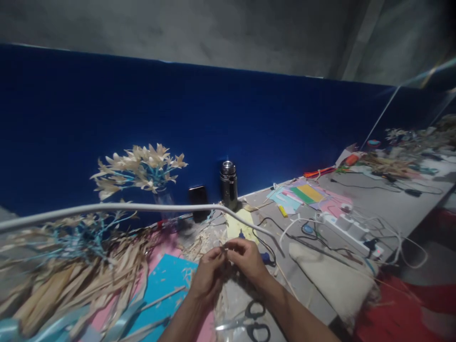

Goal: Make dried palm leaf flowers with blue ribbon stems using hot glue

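My left hand (211,271) and my right hand (247,258) meet over the middle of the table, fingertips pinched close together. Whatever small piece they hold is too small and dark to make out. Just below my right wrist lies a pair of scissors (257,311) with dark handles. A bright blue sheet (160,280) with pale scraps on it is beside my left forearm. Behind the hands is a yellow sheet (237,224). A blue-handled tool (265,258) shows partly behind my right hand.
Dried strips (85,285) are heaped at left, near a vase of pale flowers (142,166). A thermos (228,185) and phone (198,199) stand by the blue partition (213,109). A white cable (142,207) crosses the view. Right are a power strip (349,232) and cream cloth bundle (327,275).
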Demonstrator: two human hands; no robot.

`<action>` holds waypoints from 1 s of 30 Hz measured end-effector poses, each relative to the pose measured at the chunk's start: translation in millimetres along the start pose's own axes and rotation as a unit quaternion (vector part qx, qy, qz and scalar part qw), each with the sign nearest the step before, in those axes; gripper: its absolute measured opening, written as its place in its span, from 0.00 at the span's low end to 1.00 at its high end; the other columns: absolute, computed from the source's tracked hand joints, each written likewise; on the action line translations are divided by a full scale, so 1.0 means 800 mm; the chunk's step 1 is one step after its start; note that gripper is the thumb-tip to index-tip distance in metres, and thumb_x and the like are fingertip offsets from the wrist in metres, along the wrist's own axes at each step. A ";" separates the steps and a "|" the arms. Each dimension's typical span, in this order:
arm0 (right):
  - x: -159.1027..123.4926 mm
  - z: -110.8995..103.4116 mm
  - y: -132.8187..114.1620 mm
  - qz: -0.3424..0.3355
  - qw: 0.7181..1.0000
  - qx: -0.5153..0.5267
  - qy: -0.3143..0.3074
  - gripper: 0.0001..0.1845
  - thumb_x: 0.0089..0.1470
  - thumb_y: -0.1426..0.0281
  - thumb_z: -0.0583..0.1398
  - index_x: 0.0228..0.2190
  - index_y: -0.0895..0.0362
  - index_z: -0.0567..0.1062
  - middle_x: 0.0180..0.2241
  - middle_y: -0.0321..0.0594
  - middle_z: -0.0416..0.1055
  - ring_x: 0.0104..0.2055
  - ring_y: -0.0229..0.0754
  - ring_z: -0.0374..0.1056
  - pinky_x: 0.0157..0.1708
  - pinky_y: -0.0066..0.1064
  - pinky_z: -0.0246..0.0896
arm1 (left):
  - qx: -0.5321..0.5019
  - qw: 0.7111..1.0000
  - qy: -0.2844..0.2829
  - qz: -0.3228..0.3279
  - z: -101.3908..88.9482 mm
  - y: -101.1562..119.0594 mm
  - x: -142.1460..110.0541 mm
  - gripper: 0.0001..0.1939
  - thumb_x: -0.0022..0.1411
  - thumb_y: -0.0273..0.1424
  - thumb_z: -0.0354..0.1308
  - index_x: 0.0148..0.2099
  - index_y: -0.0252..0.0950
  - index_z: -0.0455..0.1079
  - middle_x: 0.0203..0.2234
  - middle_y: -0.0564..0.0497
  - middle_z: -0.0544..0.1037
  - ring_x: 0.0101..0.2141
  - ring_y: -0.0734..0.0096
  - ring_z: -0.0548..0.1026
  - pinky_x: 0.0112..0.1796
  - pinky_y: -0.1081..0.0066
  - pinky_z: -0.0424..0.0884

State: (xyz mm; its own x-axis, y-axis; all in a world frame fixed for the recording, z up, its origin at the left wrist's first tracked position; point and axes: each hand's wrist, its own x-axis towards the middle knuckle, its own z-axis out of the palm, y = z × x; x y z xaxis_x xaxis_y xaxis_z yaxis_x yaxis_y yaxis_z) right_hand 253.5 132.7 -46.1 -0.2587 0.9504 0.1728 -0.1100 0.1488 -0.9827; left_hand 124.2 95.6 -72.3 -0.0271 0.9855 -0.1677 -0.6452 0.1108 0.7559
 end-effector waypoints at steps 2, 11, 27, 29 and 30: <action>-0.001 -0.002 0.000 -0.003 1.000 0.001 -0.016 0.06 0.44 0.71 0.65 0.28 0.57 0.83 0.27 0.39 0.77 0.32 0.43 0.71 0.34 0.31 0.67 | -0.003 1.000 -0.012 -0.017 0.000 0.002 -0.002 0.16 0.42 0.34 0.79 0.32 0.32 0.80 0.22 0.51 0.77 0.24 0.73 0.73 0.28 0.74 0.68; -0.004 -0.012 0.002 0.091 0.979 0.143 -0.118 0.11 0.44 0.64 0.71 0.25 0.60 0.80 0.26 0.35 0.70 0.25 0.34 0.66 0.24 0.24 0.62 | -0.017 0.994 -0.057 -0.093 0.001 0.010 -0.008 0.20 0.38 0.33 0.81 0.33 0.29 0.81 0.19 0.52 0.73 0.22 0.76 0.70 0.29 0.73 0.69; 0.000 -0.008 0.018 0.114 0.975 0.186 0.035 0.19 0.38 0.61 0.75 0.23 0.57 0.73 0.21 0.29 0.63 0.21 0.31 0.52 0.22 0.24 0.47 | 0.078 0.995 0.019 -0.062 0.012 0.028 -0.013 0.13 0.41 0.32 0.77 0.26 0.32 0.77 0.15 0.52 0.73 0.17 0.74 0.69 0.22 0.74 0.63; 0.000 -0.004 0.018 0.125 0.967 0.215 0.051 0.21 0.36 0.61 0.75 0.24 0.57 0.72 0.20 0.27 0.62 0.20 0.30 0.50 0.21 0.24 0.46 | 0.080 0.995 0.028 -0.058 0.016 0.031 -0.014 0.13 0.41 0.31 0.76 0.27 0.32 0.76 0.15 0.53 0.73 0.16 0.75 0.69 0.21 0.75 0.62; 0.001 -0.003 0.017 0.129 0.963 0.229 0.054 0.22 0.36 0.61 0.75 0.24 0.57 0.71 0.19 0.27 0.62 0.19 0.29 0.50 0.20 0.24 0.45 | 0.081 0.995 0.026 -0.057 0.017 0.033 -0.014 0.14 0.40 0.31 0.76 0.27 0.32 0.76 0.15 0.53 0.73 0.16 0.76 0.69 0.21 0.76 0.61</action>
State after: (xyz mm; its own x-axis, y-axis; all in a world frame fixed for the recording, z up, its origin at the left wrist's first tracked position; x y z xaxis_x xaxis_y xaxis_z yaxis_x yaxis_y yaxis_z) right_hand 254.0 135.9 -59.6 -0.2356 0.9662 -0.1047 -0.4731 -0.2082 -0.8561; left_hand 117.4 89.3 -42.0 -0.0039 0.9579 -0.2869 -0.5148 0.2441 0.8218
